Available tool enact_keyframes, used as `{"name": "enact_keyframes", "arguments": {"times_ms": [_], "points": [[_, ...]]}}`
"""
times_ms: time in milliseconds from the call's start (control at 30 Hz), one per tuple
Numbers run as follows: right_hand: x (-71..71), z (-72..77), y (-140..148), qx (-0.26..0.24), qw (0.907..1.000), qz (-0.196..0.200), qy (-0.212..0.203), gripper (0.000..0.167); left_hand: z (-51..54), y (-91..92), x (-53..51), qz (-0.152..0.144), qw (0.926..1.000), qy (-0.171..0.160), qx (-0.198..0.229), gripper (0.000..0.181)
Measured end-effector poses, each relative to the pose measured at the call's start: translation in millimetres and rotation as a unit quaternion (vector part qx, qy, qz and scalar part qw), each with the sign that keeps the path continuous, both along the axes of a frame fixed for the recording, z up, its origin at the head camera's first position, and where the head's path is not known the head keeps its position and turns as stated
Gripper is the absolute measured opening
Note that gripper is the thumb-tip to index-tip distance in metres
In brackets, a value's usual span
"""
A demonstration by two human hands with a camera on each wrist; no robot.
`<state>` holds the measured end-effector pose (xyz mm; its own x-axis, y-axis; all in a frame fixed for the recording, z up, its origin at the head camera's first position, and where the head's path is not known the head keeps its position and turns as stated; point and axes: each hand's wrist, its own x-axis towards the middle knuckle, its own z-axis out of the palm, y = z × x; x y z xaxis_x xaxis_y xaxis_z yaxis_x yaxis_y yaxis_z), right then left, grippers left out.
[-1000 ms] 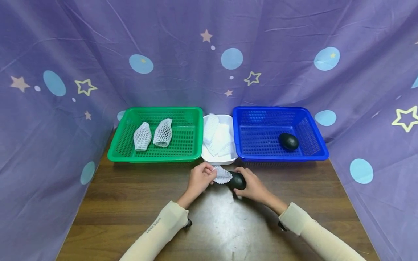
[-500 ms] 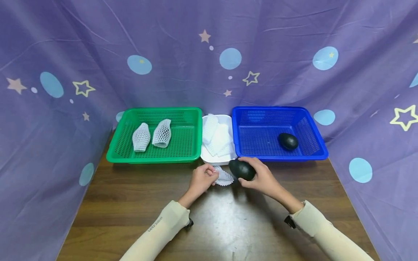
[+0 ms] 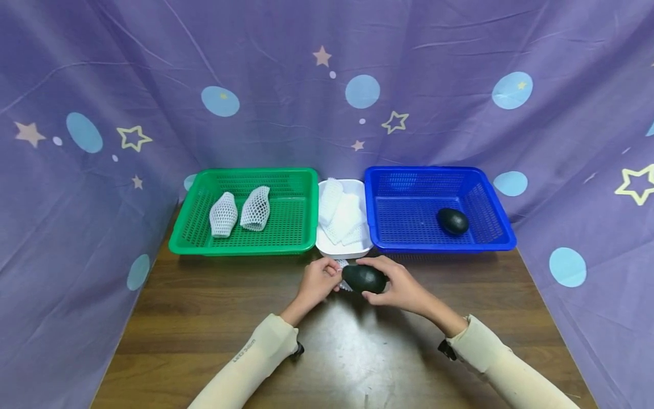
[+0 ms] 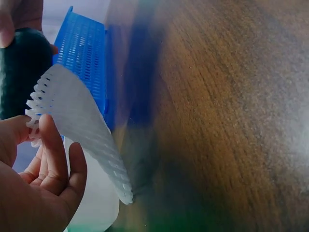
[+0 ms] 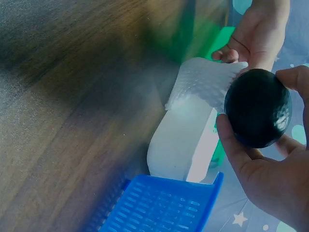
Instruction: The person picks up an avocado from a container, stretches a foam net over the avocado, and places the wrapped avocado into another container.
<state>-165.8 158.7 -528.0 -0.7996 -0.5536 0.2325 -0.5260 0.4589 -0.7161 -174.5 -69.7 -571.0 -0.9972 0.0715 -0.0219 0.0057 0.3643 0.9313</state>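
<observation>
Between thumb and fingers, the right hand [image 3: 403, 287] grips a dark green avocado-like fruit [image 3: 364, 279], its narrower end toward the left hand. The left hand [image 3: 315, 284] pinches the edge of a white foam net sleeve [image 3: 345, 283], which the fruit partly covers in the head view. In the left wrist view the sleeve [image 4: 79, 108] hangs from the thumb and finger, beside the fruit [image 4: 24, 70]. From the right wrist the fruit [image 5: 258, 108] shows in front of the sleeve's [image 5: 200, 82] pinched edge; whether they touch cannot be told.
A green basket [image 3: 242, 250] at the left holds two net-wrapped items [image 3: 223, 215]. The white tray [image 3: 343, 250] in the middle holds folded foam sleeves [image 3: 343, 218]. In the blue basket [image 3: 441, 247] at the right lies another dark fruit [image 3: 452, 221]. Behind them hangs a purple curtain [image 3: 286, 130].
The right hand lifted the fruit and tilted it off the sleeve, then moved it left and lower, over the sleeve. The left hand has kept its pinch, almost in place.
</observation>
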Motion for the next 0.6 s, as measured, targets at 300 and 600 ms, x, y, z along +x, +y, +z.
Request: {"name": "enact_keyframes", "arguments": {"times_ms": [300, 600], "points": [[0.1, -5.0, -0.6, 0.039, 0.9992, 0.000, -0.009, 0.063, 1.6, -1.8, 0.7, -0.006, 0.9999, -0.009, 0.011, 0.010], [0.4, -9.4, -1.0, 0.073, 0.9973, 0.007, -0.005, 0.064, 0.2, 0.1, 3.3, -0.014, 0.9990, -0.012, 0.041, 0.010]]}}
